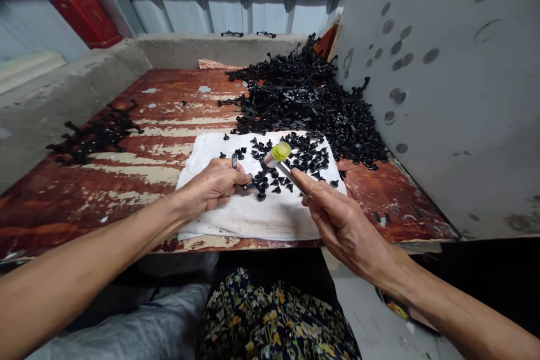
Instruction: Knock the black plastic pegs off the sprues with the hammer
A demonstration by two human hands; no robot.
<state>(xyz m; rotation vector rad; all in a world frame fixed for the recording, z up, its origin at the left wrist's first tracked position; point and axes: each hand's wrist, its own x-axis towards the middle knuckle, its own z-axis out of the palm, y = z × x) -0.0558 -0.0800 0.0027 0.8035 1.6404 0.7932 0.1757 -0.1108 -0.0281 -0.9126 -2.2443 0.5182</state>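
Note:
My right hand [331, 208] is wrapped round the metal handle of a small mallet [280, 152] with a yellow, see-through face. The mallet's head is over the white cloth [253, 222], close to some loose black parts. Pinched in my left hand [219, 183] is a black plastic part [252, 181], its end sticking out past my fingertips toward the mallet. Several small black knob-like pieces [310, 157] lie scattered on the cloth, mostly on its right half. My left fingers hide the middle of the held part.
A large heap of black plastic parts [304, 90] covers the table's back right. A smaller pile [97, 135] lies at the left. A grey board [442, 95] stands along the right side, and a low concrete ledge [84, 79] borders the worn red table [169, 101].

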